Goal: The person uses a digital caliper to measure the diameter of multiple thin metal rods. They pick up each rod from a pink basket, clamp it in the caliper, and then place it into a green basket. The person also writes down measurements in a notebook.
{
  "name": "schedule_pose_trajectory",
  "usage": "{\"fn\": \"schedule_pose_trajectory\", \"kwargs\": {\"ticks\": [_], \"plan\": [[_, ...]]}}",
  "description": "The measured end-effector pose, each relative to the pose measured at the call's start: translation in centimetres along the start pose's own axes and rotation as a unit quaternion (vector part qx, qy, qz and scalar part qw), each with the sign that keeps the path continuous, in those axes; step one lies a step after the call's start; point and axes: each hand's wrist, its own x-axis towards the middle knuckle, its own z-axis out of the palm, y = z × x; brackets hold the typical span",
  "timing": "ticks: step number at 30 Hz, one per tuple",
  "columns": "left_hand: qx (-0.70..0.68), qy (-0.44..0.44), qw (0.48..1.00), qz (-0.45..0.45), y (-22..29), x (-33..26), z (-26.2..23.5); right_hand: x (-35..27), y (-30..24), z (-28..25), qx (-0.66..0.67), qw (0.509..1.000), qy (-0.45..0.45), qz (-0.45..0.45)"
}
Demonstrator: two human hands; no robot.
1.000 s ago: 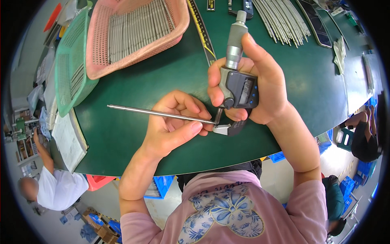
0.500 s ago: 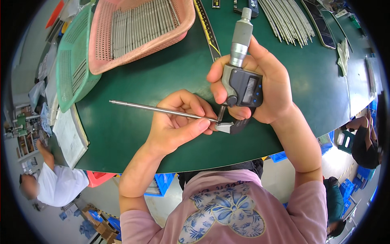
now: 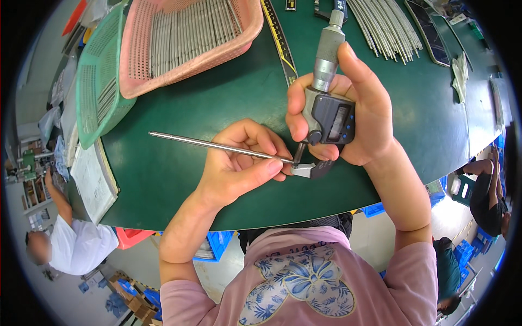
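Fingers of the left hand are pinched on the rod, toward ten o'clock of the head view's centre; the micrometer is gripped by the right hand at one o'clock. Probably light, stiff and slippery, the rod is best held near its four-o'clock end.

The rod is smooth, shiny metal; the gauge, metal and matt plastic; the pink basket, plastic; the tabletop, glossy.
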Motion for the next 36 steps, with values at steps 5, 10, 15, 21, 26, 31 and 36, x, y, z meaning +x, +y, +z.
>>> {"fn": "schedule_pose_trajectory", "kwargs": {"ticks": [5,10,15,21,26,31,36], "plan": [[-0.010,0.014,1.000,-0.019,0.08,0.01,0.03,0.08,-0.18,-0.07,-0.023,1.000,0.003,-0.003],[0.019,0.044,0.998,-0.034,0.06,-0.05,-0.04,-0.05,-0.16,0.29,-0.022,1.000,0.018,-0.001],[-0.005,0.024,0.999,-0.025,0.12,0.01,-0.11,0.06,-0.06,0.24,0.013,1.000,0.025,0.007],[-0.032,-0.020,0.999,0.008,-0.10,0.08,-0.16,0.10,0.02,0.15,0.037,0.999,0.015,0.015],[-0.022,-0.032,0.999,0.008,-0.01,-0.01,-0.20,0.09,-0.02,0.16,0.043,0.999,0.003,0.024],[-0.023,-0.043,0.999,0.004,-0.13,0.09,-0.30,0.01,-0.04,0.09,0.018,0.999,0.004,0.030],[-0.019,-0.008,0.999,-0.043,0.37,-0.02,-0.07,-0.14,-0.32,0.43,-0.001,0.999,0.024,0.040]]}}
